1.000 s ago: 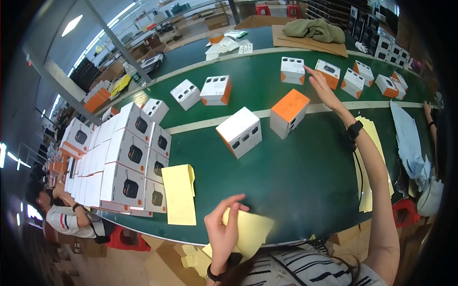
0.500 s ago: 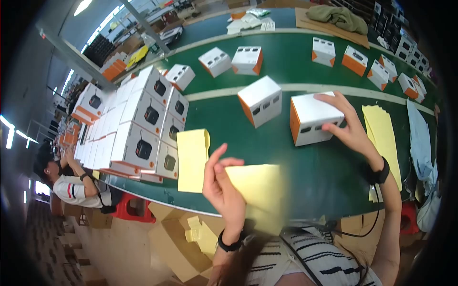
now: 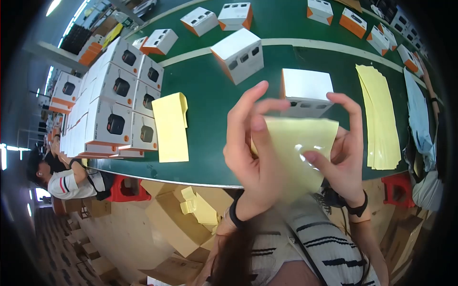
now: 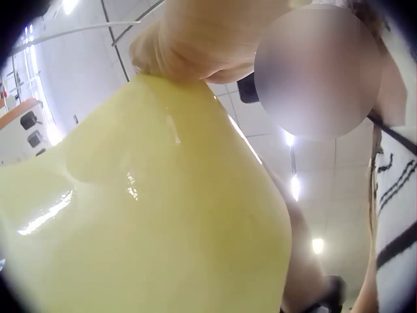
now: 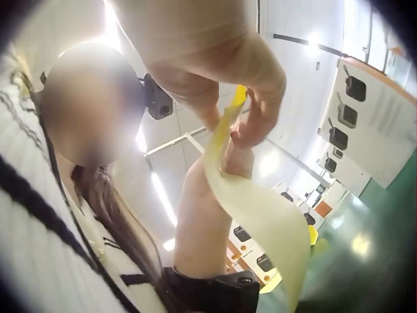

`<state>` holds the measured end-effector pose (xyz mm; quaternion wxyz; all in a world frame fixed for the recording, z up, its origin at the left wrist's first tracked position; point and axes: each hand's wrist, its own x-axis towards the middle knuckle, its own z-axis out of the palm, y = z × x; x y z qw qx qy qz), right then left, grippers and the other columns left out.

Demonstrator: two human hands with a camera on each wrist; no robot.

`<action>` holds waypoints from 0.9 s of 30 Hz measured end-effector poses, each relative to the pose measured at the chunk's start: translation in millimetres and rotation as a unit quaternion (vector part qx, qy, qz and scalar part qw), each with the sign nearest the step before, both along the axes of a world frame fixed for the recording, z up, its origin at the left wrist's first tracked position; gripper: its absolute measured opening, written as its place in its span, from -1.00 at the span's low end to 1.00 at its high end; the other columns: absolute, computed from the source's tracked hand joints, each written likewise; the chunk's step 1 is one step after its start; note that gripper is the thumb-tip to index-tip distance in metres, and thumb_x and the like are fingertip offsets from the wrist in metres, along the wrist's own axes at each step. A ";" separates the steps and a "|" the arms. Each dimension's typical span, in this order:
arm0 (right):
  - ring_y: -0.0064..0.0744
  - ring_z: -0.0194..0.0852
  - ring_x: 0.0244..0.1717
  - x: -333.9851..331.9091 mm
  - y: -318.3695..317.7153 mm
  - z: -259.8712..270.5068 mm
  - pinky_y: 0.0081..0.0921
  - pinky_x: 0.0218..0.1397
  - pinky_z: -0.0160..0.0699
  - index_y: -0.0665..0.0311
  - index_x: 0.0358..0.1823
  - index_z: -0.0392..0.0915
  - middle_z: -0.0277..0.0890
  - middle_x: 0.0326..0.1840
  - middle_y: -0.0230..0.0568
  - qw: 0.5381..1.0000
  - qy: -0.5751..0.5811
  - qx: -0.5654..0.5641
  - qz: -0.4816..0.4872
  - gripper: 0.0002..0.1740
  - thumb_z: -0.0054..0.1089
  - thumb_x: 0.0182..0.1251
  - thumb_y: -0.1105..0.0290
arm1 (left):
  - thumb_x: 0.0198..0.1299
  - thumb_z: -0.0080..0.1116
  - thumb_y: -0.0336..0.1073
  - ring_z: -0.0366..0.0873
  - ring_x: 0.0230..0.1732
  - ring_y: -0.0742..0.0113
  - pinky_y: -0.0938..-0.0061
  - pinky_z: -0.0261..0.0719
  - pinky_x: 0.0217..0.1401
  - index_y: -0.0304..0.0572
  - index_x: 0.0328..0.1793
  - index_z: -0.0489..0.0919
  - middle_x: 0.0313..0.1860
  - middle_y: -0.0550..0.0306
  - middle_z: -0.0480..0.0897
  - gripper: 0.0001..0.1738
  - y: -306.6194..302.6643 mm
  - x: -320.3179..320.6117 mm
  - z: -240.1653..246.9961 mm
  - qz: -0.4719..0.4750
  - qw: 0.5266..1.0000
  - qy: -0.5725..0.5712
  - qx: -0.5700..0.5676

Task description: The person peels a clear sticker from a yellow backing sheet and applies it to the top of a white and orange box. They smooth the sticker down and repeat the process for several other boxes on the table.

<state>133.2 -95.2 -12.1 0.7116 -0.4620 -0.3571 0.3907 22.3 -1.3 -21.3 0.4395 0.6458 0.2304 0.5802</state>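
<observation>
A glossy yellow sheet (image 3: 298, 152) is held up between both hands over the table's near edge. The left hand (image 3: 257, 148) pinches its left side, thumb in front. At its right side the right hand (image 3: 346, 150) has the thumb on the sheet's front, with the index finger raised by a white box (image 3: 307, 85) standing just behind. In the left wrist view the yellow sheet (image 4: 163, 208) hangs from the fingers. The right wrist view shows the sheet (image 5: 260, 208) edge-on and curved, pinched at its top by the right hand (image 5: 215, 72).
Another white box (image 3: 241, 55) stands behind the hands. Stacked boxes (image 3: 112, 97) and a folded yellow sheet (image 3: 171, 128) are at the left. A yellow sheet pile (image 3: 378, 119) lies right. Further boxes (image 3: 235, 15) line the back, and an open carton (image 3: 179, 224) sits below the table.
The right hand has let go of the white box it had brought to the near side and moved to the yellow sheet. The left hand has shifted right with the sheet. The head view has tilted down.
</observation>
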 end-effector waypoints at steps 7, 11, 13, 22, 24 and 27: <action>-0.27 0.65 0.11 11.1 -10.3 -4.1 -0.44 0.16 0.64 0.26 0.50 -0.10 0.62 0.05 0.10 0.998 -0.002 0.032 -0.047 -0.05 0.25 0.17 0.82 | -0.04 0.49 -0.15 0.48 0.36 -0.04 -0.01 0.11 0.48 -0.01 0.03 0.79 0.26 0.01 0.64 -0.56 -6.3 -19.4 29.6 -0.012 0.876 0.362 0.319; -0.30 0.65 0.10 9.9 -19.4 -3.0 -0.52 0.11 0.64 0.30 0.46 -0.06 0.62 0.03 0.11 0.995 0.040 0.086 -0.022 -0.13 0.19 0.21 0.84 | -0.13 0.53 -0.19 0.53 0.27 0.05 0.02 -0.01 0.51 -0.02 0.08 0.77 0.17 0.13 0.68 -0.47 -1.5 -25.7 29.6 -0.026 0.901 0.350 0.254; -0.32 0.66 0.07 9.4 -23.3 -4.1 -0.54 0.09 0.64 0.32 0.45 -0.05 0.62 0.01 0.09 0.997 0.049 0.044 -0.039 -0.16 0.18 0.22 0.84 | -0.13 0.53 -0.23 0.56 0.22 0.09 0.03 0.01 0.50 -0.04 0.07 0.77 0.13 0.13 0.70 -0.48 -4.1 -23.0 32.3 -0.037 0.906 0.351 0.232; -0.35 0.54 0.06 6.7 -17.5 -9.3 -0.40 0.11 0.58 0.37 0.20 0.39 0.48 -0.05 -0.10 0.967 -0.179 0.050 -0.173 -0.39 0.34 0.09 0.81 | -0.11 0.49 -0.46 0.63 -0.28 0.29 0.44 0.41 0.05 -0.17 0.00 0.76 -0.26 0.20 0.74 -0.57 -7.0 -16.6 19.1 -0.080 0.949 0.252 0.174; -0.23 0.42 -0.02 13.8 -15.4 -4.6 -0.30 0.10 0.53 0.31 0.00 0.56 0.40 -0.10 -0.14 0.814 -0.496 0.062 -0.297 -0.47 0.51 -0.09 0.68 | -0.10 0.48 -0.47 0.57 -0.35 0.28 0.51 0.42 -0.07 -0.22 -0.01 0.75 -0.30 0.18 0.71 -0.59 -12.2 -17.9 24.1 -0.060 0.937 0.306 0.154; -0.20 0.32 -0.13 15.0 -20.1 -4.6 -0.36 -0.09 0.43 0.23 -0.11 0.63 0.38 -0.13 -0.18 0.831 -0.474 0.086 -0.278 -0.50 0.58 -0.19 0.56 | -0.03 0.39 -0.54 0.52 -0.41 0.24 0.49 0.45 -0.12 -0.27 -0.01 0.74 -0.36 0.14 0.67 -0.63 -15.6 -20.6 31.8 -0.063 0.929 0.333 0.150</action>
